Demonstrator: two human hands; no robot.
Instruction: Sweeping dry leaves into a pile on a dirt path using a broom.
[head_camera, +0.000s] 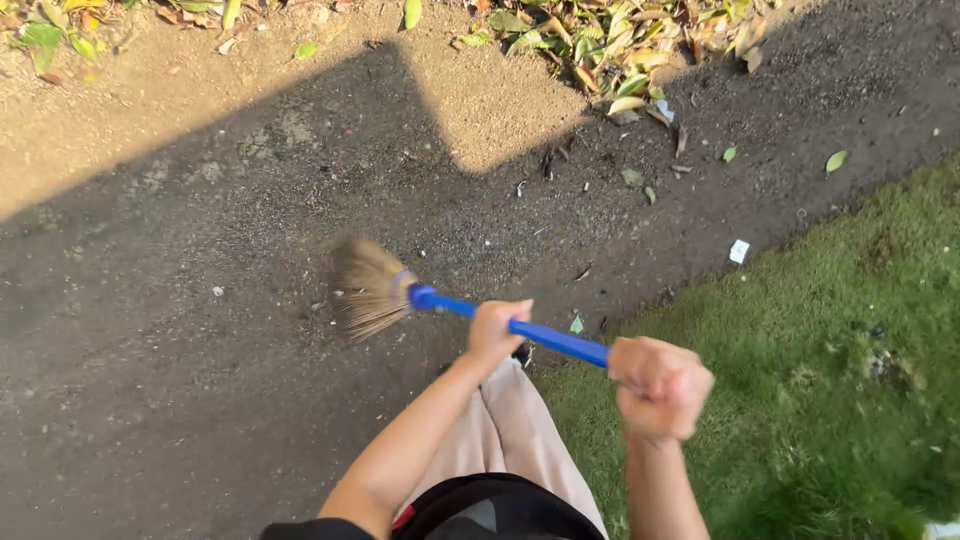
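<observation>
Nearest the camera, beige trousers (515, 425) of soft cloth and a dark top fill the bottom edge, with both bare forearms reaching forward. The right hand (660, 388) is balled into a tight fist, its grip fully closed around the near end of the broom handle (545, 336), a smooth, straight blue rod. Further along, the left hand (495, 328) wraps the same handle, fingers curled shut over it. Beyond that hand the handle runs up and left to the broom head (368, 288), a fan of pale straw bristles, blurred, low over the dirt path (180, 330). The path is dark, gritty and speckled with small stones, mostly in shadow. To the right lies rough green grass (830, 350), with a small white scrap (739, 251) at its edge. Farthest off, sunlit sandy ground carries a loose pile of dry yellow and green leaves (610, 45).
</observation>
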